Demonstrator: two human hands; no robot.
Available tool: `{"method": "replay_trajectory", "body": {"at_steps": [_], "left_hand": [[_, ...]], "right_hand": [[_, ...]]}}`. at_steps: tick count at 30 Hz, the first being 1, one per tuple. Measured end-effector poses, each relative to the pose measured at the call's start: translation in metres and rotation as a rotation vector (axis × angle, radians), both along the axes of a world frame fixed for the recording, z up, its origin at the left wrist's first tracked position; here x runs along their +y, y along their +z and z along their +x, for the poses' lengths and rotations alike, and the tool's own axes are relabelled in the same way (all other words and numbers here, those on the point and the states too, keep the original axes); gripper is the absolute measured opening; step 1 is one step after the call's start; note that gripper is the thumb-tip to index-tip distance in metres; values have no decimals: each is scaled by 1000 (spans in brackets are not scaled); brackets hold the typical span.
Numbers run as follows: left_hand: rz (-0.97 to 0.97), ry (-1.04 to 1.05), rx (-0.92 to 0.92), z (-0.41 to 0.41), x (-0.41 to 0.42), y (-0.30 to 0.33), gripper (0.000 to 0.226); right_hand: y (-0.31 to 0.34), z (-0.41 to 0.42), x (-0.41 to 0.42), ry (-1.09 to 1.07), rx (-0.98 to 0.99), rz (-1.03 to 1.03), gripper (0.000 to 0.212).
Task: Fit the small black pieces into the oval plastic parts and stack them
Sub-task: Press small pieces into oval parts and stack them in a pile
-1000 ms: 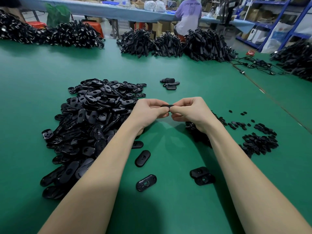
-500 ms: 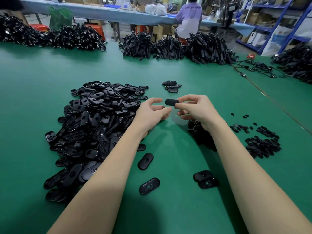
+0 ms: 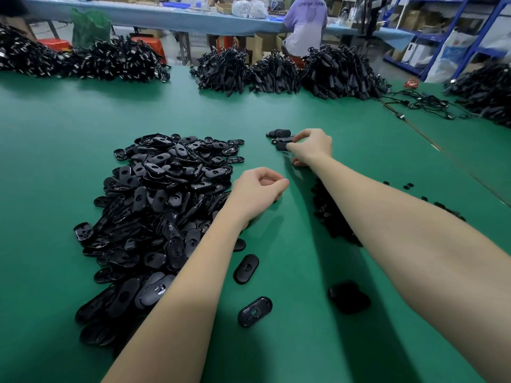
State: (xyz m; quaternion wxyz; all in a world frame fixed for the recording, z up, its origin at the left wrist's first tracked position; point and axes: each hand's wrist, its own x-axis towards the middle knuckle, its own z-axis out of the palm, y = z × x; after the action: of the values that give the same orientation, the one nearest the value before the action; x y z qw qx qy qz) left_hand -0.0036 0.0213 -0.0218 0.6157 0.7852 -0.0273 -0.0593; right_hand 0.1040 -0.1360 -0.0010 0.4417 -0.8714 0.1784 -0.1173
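Head view: right hand [image 3: 309, 146] reached far forward; finished oval part [image 3: 282, 146] pinched at fingertips, set against small stack [image 3: 279, 133] on green counter [image 3: 55, 139], kept apart from raw stock so done work is not mixed back in. Left hand [image 3: 255, 193] loosely curled, nothing held, parked beside big heap of oval parts [image 3: 163, 194], likely for next pick. Small black pieces [image 3: 331, 217] piled under right forearm, within easy reach.
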Motion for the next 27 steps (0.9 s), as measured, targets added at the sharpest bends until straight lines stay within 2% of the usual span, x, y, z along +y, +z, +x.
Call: {"method": "replay_trajectory", "body": {"at_steps": [5,12,14,17,19,21,24,27], "left_hand": [[37,-3,-23,0,-1,0,9],[139,-16,-123,-3,-3,1,6],[304,12,-269,-4,-2,5,7],[815,170,-525,-4,2,9,17],[1017,255,-496,-2,7,12,26],[1100,279,-396,-1,13,14,34],[1125,273,-292,0,21,15,38],[1064,274,-300,1,26,16,34]], "right_hand": [[-2,-9,-5,24,-26,22,20],[21,-37,14,258,38,43,8],[23,-48,19,309,41,58,8],[19,-63,21,300,-4,75,12],[15,-72,21,278,-37,107,14],[11,-80,20,269,-57,153,12],[5,-89,20,279,-58,188,8],[1,-91,22,299,-55,158,7]]}}
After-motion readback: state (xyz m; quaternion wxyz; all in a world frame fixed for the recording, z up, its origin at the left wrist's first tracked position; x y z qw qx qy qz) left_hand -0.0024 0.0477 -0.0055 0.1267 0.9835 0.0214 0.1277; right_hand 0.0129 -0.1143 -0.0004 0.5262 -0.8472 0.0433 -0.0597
